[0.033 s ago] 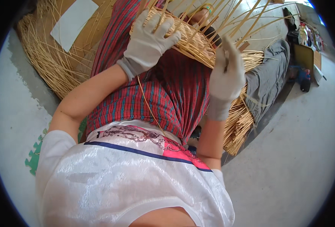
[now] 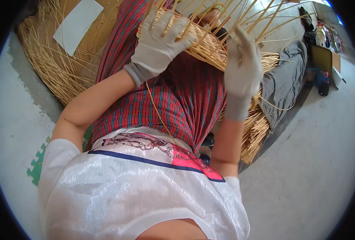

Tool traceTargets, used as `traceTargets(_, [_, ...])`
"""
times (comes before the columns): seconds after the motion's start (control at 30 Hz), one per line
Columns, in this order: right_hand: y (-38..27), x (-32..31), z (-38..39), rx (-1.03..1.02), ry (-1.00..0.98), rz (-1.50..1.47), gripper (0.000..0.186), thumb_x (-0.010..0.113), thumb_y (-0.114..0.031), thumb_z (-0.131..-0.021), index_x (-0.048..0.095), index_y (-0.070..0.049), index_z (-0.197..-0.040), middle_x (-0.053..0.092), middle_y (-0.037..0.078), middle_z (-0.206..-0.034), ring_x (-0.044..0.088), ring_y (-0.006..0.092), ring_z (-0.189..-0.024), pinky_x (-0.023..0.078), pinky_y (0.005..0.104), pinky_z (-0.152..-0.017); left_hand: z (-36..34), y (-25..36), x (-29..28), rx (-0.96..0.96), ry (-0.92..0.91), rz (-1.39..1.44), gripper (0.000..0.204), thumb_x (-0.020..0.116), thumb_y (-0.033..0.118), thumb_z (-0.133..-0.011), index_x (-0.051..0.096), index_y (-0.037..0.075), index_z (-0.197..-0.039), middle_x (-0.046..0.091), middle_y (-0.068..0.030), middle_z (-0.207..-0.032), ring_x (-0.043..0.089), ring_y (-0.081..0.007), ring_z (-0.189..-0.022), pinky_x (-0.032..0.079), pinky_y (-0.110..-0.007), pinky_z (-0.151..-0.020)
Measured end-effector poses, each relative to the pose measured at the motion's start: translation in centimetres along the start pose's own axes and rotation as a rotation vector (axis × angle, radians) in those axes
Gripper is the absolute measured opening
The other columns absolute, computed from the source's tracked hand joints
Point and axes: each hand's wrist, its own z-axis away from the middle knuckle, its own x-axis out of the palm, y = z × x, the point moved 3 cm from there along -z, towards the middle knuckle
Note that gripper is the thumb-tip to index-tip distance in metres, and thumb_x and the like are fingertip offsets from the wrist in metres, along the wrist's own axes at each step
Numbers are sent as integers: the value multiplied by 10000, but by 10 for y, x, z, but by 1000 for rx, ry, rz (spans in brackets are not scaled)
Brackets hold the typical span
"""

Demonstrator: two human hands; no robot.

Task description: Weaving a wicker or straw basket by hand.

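Note:
A shallow woven wicker basket (image 2: 201, 37) rests tilted over my lap, its long upright stakes (image 2: 261, 25) fanning out to the upper right. My left hand (image 2: 157, 45), in a pale glove, grips the near wall with fingers spread among the stakes. Beside the basket's right end is my right hand (image 2: 243, 66), also gloved, its fingers bent together among the stakes. They appear to close on a thin wicker strand (image 2: 283, 109), which loops out from behind that hand; the fingertips are partly hidden and blurred.
A thick heap of loose wicker (image 2: 45, 66) lies at the left, with a white sheet (image 2: 78, 26) on cardboard. A bundle of cut wicker (image 2: 255, 134), partly under grey cloth (image 2: 283, 86), lies at the right. A person's foot (image 2: 212, 17) shows beyond the basket.
My right hand has shifted slightly up and to the right. The loose strand beside it now bows farther out to the right. My left hand stays almost where it was on the basket.

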Motion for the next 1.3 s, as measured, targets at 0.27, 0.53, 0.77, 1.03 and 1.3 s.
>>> traceTargets(0.27, [12,69,-73,417,-486,341,572,732,-275,-886,587,-133,-1420,713,190,-1193,717,308,-1025,560,414,-874,-11,23,19,123,-303,219,416,610,179,-902,622,183,-1318,636,-16,-1137,611,-209,-1098,491,-400,-900])
traceTargets(0.53, [38,23,62,981,-253,-858,449,627,-390,-1032,704,26,-882,716,105,-783,628,126,-579,437,229,-460,-13,22,20,112,-215,205,397,685,232,-878,644,118,-1256,649,-40,-1088,627,-216,-1048,511,-372,-854])
traceTargets(0.77, [85,4,123,1020,120,-940,346,677,-323,-1005,737,17,-1010,746,124,-855,664,128,-584,452,207,-452,-14,22,19,168,-162,201,485,746,184,-828,640,118,-1298,674,-57,-1056,645,-244,-1020,519,-388,-874])
traceTargets(1.03, [15,-14,-54,-190,-38,-172,452,659,-135,-924,589,-83,-1368,636,196,-1280,628,311,-1145,540,383,-927,-10,27,21,13,-199,373,822,795,200,-832,417,157,-1560,669,-95,-1151,622,-295,-1085,470,-434,-968])
traceTargets(1.3, [35,-13,-44,-8,-9,-383,460,639,-43,-916,518,-66,-1360,657,179,-1179,657,288,-1036,536,350,-866,-15,32,18,140,-239,191,679,741,228,-865,511,174,-1501,604,-58,-1123,590,-234,-1087,477,-416,-895])
